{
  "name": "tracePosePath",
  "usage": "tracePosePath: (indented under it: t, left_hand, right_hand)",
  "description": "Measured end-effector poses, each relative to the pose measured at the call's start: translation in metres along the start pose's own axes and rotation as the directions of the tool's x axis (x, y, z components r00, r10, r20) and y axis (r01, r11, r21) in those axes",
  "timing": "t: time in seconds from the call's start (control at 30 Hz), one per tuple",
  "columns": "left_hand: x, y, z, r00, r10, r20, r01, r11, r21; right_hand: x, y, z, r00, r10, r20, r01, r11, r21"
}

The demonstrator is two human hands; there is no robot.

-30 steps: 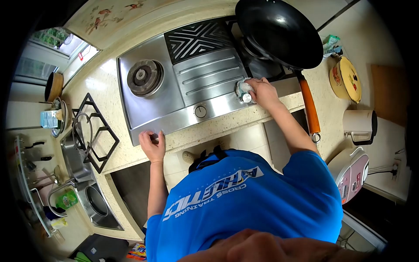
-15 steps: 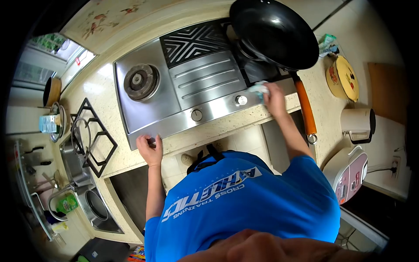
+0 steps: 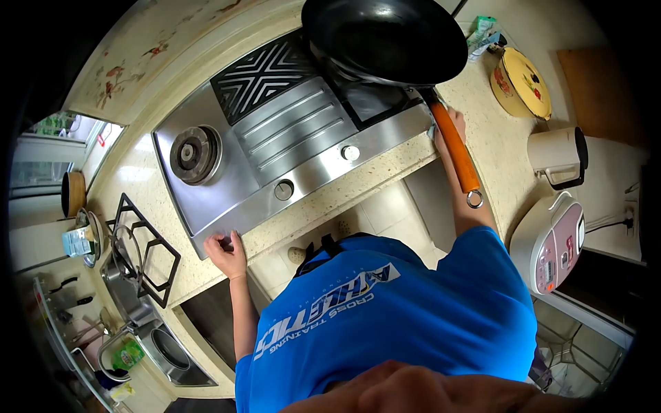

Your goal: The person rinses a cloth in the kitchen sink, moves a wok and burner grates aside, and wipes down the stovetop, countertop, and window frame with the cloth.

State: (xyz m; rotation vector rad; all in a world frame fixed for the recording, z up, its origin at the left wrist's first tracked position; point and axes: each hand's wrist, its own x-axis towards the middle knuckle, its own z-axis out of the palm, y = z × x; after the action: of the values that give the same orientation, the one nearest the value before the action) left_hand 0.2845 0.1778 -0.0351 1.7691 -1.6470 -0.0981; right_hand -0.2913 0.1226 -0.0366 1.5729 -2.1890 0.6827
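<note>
My left hand (image 3: 227,255) rests on the near left corner of the steel gas stove (image 3: 213,224), its fingers loosely bent and apart with nothing in them. At the stove's right front end is my right hand (image 3: 457,122), partly covered by the orange handle of a black wok (image 3: 385,41). Just a bit of a pale teal-white cloth (image 3: 432,131) shows beside that hand, pressed at the stove's edge. The wok stands over the right burner. On the stove's left side the burner (image 3: 196,155) is bare, without its grate.
A black pan grate (image 3: 146,255) lies on the counter at left, beside the sink (image 3: 131,286). Along the right counter stand a yellow lidded pot (image 3: 513,93), a white kettle (image 3: 549,153) and a rice cooker (image 3: 540,251). The wok's handle juts over the counter's front edge.
My right hand has slid right along the stove's front with the cloth, from near the right knob to behind the wok handle. The view has shifted; my left hand stays at the corner.
</note>
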Motion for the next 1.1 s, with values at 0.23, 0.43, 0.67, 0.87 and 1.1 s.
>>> tracePosePath:
  t: [0.23,0.43,0.67,0.87,1.1]
  left_hand:
    - [0.000,0.002,-0.001,0.999,-0.032,-0.026,0.032,0.999,-0.018]
    - [0.003,0.008,-0.004,0.999,-0.026,-0.021,0.026,1.000,-0.004]
    - [0.004,0.004,-0.003,0.999,0.002,-0.050,-0.001,1.000,0.009]
    - [0.004,0.004,-0.005,0.999,-0.005,-0.040,0.003,0.999,-0.036]
    - [0.008,0.003,-0.011,0.999,0.031,-0.030,-0.034,0.995,-0.091]
  right_hand:
    - [-0.062,-0.088,-0.045,0.902,0.088,0.423,-0.110,0.994,0.027]
    - [-0.100,-0.183,-0.067,0.739,-0.297,0.604,-0.024,0.885,0.464]
    - [-0.063,-0.240,-0.066,0.477,-0.496,0.726,-0.796,0.107,0.596]
    - [0.014,-0.264,-0.022,0.777,-0.238,0.583,-0.140,0.837,0.528]
    - [0.004,-0.328,0.010,0.778,-0.288,0.558,0.265,0.956,0.124]
